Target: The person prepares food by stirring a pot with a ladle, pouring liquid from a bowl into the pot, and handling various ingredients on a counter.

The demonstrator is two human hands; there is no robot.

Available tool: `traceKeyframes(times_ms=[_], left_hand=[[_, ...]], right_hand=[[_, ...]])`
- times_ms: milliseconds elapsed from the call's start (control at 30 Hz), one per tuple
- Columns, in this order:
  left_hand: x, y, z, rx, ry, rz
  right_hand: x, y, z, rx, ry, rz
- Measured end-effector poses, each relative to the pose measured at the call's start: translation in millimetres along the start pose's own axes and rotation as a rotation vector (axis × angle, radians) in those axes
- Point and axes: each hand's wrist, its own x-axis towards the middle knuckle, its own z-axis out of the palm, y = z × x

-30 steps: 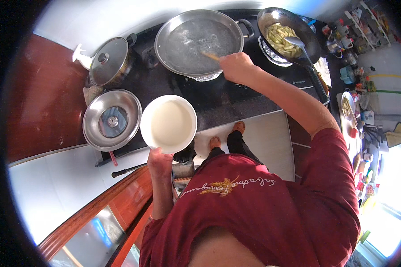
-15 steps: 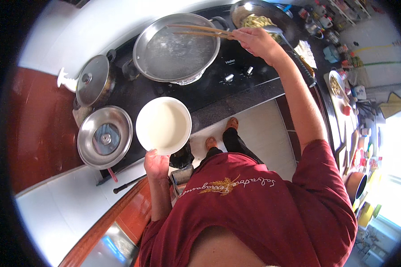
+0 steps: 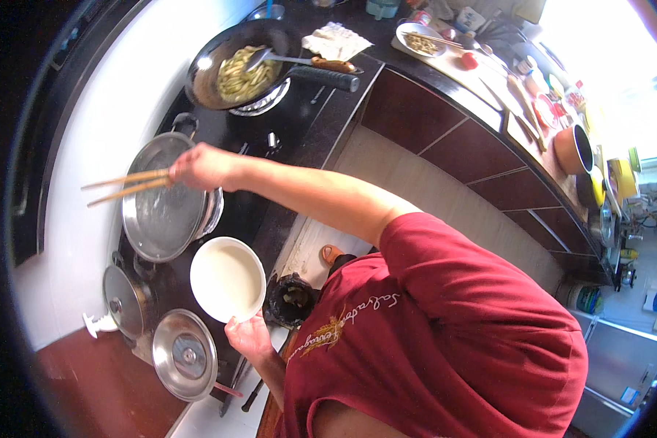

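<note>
Clearly, both hands are occupied: a pair of wooden chopsticks [image 3: 135, 177] is clasped in the closed grip of the right hand [image 3: 197, 174], and the near rim of a white bowl [image 3: 199, 274] is clamped in the grip of the left hand [image 3: 248, 336]. The chopsticks are held above the wide steel pot [image 3: 153, 253], their long axis running leftward from the right hand, so that the slightly parted tips are carried past the pot's left rim. The bowl is held to the right of the pot and nearer, above the edge of the black bench [image 3: 239, 219]; of the two hands, the right is placed closer to the pot.

A smooth, creamy liquid [image 3: 233, 281] is contained in the round bowl; whether its wall is ceramic or plastic cannot be told. Greyish, translucent liquid is seen inside the shiny pot. At the far side, soft yellow-green strips [image 3: 241, 77] are heaped in a dark, rounded wok [image 3: 203, 73], with a metal spatula [image 3: 292, 60] laid across its rim. At the near left, a glass-lidded pot [image 3: 124, 301] is set beside a broad steel lid with a glass centre [image 3: 164, 358].
</note>
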Motion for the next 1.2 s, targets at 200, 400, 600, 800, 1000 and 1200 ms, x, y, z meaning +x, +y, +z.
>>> traceKeyframes(times_ms=[200, 400, 600, 800, 1000, 1200], left_hand=[[-3, -30, 36, 0.03, 0.005, -0.076], [-4, -93, 80, 0.118, 0.065, -0.094], [-19, -203, 164, 0.231, 0.074, -0.159], [-38, -322, 263, 0.265, 0.071, -0.242], [-28, -396, 334, 0.217, -0.091, -0.393], [-3, -435, 369, 0.134, -0.182, -0.504]], right_hand=[[-72, -10, -79, -0.094, 0.199, -0.136], [-257, -25, -275, -0.037, 0.527, -0.108], [-464, 122, -480, 0.311, 1.105, 0.152], [-544, 203, -604, 0.012, 1.303, 0.401], [-522, 248, -673, -0.654, 1.195, 0.242], [-489, 250, -691, -1.016, 1.1, 0.224]])
